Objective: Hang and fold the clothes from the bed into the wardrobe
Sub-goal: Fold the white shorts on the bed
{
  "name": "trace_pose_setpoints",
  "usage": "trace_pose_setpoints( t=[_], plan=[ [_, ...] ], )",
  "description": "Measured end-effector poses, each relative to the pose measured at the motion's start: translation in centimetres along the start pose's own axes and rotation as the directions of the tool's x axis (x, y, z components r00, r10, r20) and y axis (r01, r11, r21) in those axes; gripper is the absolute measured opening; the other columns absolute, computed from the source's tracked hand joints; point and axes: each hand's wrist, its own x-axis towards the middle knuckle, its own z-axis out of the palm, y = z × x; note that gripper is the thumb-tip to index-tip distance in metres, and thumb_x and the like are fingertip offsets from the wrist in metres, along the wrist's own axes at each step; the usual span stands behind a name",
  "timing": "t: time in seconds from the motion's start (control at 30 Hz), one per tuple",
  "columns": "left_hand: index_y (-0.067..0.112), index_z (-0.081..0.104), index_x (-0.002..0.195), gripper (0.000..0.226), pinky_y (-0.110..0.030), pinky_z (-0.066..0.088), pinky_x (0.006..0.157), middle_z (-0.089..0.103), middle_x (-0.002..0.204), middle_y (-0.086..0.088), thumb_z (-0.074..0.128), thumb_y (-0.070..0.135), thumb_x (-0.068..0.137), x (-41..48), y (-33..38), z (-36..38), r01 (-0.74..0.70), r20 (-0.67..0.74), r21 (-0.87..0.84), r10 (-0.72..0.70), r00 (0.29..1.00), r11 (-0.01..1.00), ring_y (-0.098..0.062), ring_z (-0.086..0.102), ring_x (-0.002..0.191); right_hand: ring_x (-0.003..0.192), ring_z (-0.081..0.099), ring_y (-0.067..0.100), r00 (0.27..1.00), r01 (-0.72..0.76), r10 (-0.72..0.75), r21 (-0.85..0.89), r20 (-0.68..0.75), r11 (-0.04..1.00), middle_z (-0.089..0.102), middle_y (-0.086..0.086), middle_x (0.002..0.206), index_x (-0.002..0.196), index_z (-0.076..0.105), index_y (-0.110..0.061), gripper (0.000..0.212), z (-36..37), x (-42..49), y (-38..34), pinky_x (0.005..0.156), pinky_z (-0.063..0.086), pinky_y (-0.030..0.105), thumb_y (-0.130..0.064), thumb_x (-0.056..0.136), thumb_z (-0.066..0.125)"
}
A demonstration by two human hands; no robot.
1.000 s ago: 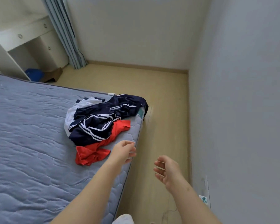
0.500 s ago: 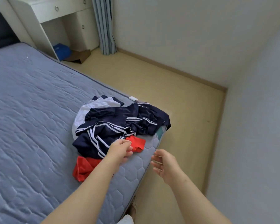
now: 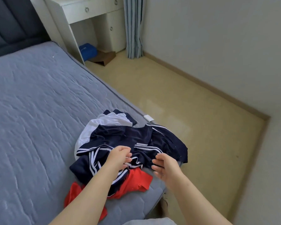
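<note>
The step in hand looks like the first pick: taking one garment off the pile at the bed's [image 3: 31,111] near corner, around 6 o'clock in the view. The left hand [image 3: 118,157] rests half-curled on the navy striped garment [image 3: 120,135]; whether its fingertips already pinch the cloth I cannot tell. The right hand [image 3: 165,168], at 3 o'clock from it, hovers with fingers loosely spread just beside the same garment's edge. A white garment [image 3: 107,122] peeks out at 11 o'clock of the pile and a red garment [image 3: 136,181] lies under it at 6 o'clock. Next, both hands probably need to find shoulders or a waistband and lift the navy piece free. The wardrobe is out of view. At 12 o'clock the white desk's [image 3: 75,21] drawers [image 3: 87,9] are closed, contents hidden; beneath sit a blue bag [image 3: 87,50] and a cardboard box [image 3: 105,58].
</note>
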Motion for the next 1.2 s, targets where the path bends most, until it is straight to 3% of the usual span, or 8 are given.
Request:
trace_pose_setpoints(
  t=[0.23,0.4,0.67,0.87,1.0,1.07,1.13,1.2],
  plan=[
    [0.017,0.057,0.091,0.011,-0.024,0.043,0.064,0.06,0.087,-0.001,0.046,0.015,0.095,4.1,3.3,3.0,0.084,-0.185,-0.176,-0.117,0.976,0.981,-0.013,0.056,0.071,0.066,0.055,0.017,0.991,-0.014,0.048,-0.27,0.121,0.963,0.059,0.002,0.078,0.088,0.056,-0.012,0.007,0.4,6.8,-8.5,0.063,0.044,0.027,-0.015,0.091,0.051],
    [0.018,0.058,0.09,0.01,-0.024,0.043,0.063,0.059,0.082,0.0,0.049,0.015,0.093,5.8,3.5,4.1,0.123,-0.268,-0.268,-0.196,0.943,0.956,-0.012,0.057,0.069,0.066,0.054,0.017,0.977,-0.042,0.119,-0.389,0.175,0.92,0.057,0.002,0.075,0.085,0.054,-0.013,0.007,1.5,9.4,-10.4,0.064,0.044,0.027,-0.014,0.091,0.05],
    [0.019,0.057,0.086,0.014,-0.021,0.041,0.059,0.058,0.078,0.002,0.046,0.014,0.092,7.8,-1.0,3.3,0.177,-0.348,-0.307,-0.283,0.894,0.935,-0.01,0.055,0.065,0.053,0.041,0.017,0.941,-0.145,0.278,-0.515,0.191,0.845,0.048,0.005,0.067,0.077,0.048,-0.014,0.015,3.2,12.8,-6.6,0.052,0.031,0.022,-0.008,0.091,0.047],
    [0.02,0.057,0.083,0.017,-0.02,0.037,0.055,0.057,0.076,0.003,0.044,0.013,0.091,11.0,-7.1,3.2,0.288,-0.359,-0.289,-0.383,0.851,0.913,-0.01,0.052,0.06,0.037,0.023,0.01,0.925,-0.213,0.346,-0.544,0.154,0.811,0.03,-0.003,0.048,0.065,0.03,-0.019,0.029,3.6,18.0,-1.3,0.042,0.016,0.019,-0.001,0.085,0.04],
    [0.024,0.056,0.079,0.019,-0.025,0.04,0.059,0.057,0.078,0.003,0.045,0.013,0.089,14.3,-10.2,3.7,0.329,-0.382,-0.259,-0.409,0.829,0.908,-0.013,0.055,0.063,0.05,0.038,0.015,0.932,-0.239,0.353,-0.6,0.077,0.763,0.046,0.002,0.062,0.085,0.049,-0.013,0.008,4.3,20.7,1.3,0.051,0.027,0.021,-0.005,0.086,0.046],
    [0.023,0.054,0.086,0.013,-0.026,0.04,0.059,0.055,0.078,0.002,0.047,0.011,0.089,16.1,-11.1,3.9,0.363,-0.342,-0.312,-0.46,0.819,0.878,-0.014,0.054,0.065,0.052,0.041,0.015,0.928,-0.268,0.37,-0.607,0.046,0.748,0.049,0.003,0.065,0.088,0.05,-0.011,0.005,4.9,22.1,2.5,0.052,0.031,0.023,-0.007,0.087,0.047],
    [0.022,0.051,0.101,0.016,-0.029,0.045,0.066,0.055,0.094,-0.001,0.053,0.013,0.088,18.1,-11.2,3.9,0.388,-0.26,-0.439,-0.528,0.808,0.81,-0.016,0.056,0.081,0.052,0.042,0.016,0.918,-0.305,0.397,-0.596,0.025,0.743,0.051,0.003,0.067,0.084,0.05,-0.011,0.006,5.4,23.2,3.4,0.052,0.033,0.024,-0.008,0.087,0.047],
    [0.02,0.033,0.136,0.055,-0.036,0.046,0.087,0.045,0.128,-0.006,0.059,0.021,0.087,20.8,-11.2,3.4,0.418,-0.249,-0.465,-0.568,0.784,0.78,-0.023,0.049,0.113,0.052,0.041,0.015,0.917,-0.307,0.399,-0.588,0.029,0.748,0.05,0.003,0.067,0.083,0.05,-0.013,0.008,5.7,24.4,3.9,0.053,0.033,0.023,-0.008,0.087,0.046]
  ],
)
